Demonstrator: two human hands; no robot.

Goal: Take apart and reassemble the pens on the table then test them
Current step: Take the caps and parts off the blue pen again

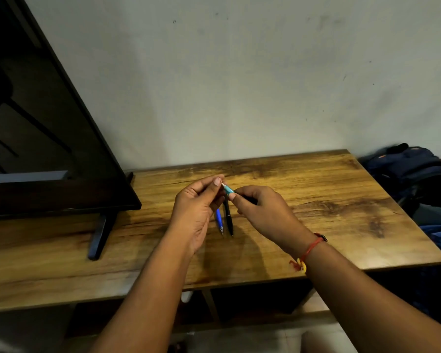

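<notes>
A teal pen (pixel 229 190) with a dark rear part is held above the wooden table (pixel 316 200), between both hands. My left hand (pixel 197 207) pinches its silver tip with thumb and fingers. My right hand (pixel 262 210) grips the pen's dark body, and its fingers hide most of the barrel. Below the hands, a blue pen (pixel 219 221) and a black pen (pixel 229 219) lie side by side on the table, tips pointing toward me. Their far ends are hidden behind my hands.
A dark flat screen (pixel 49 138) on a black foot (pixel 99 235) stands at the left of the table. The pale wall rises right behind the table. Bags (pixel 407 166) and cloth lie off the table's right edge. My right wrist wears a red thread.
</notes>
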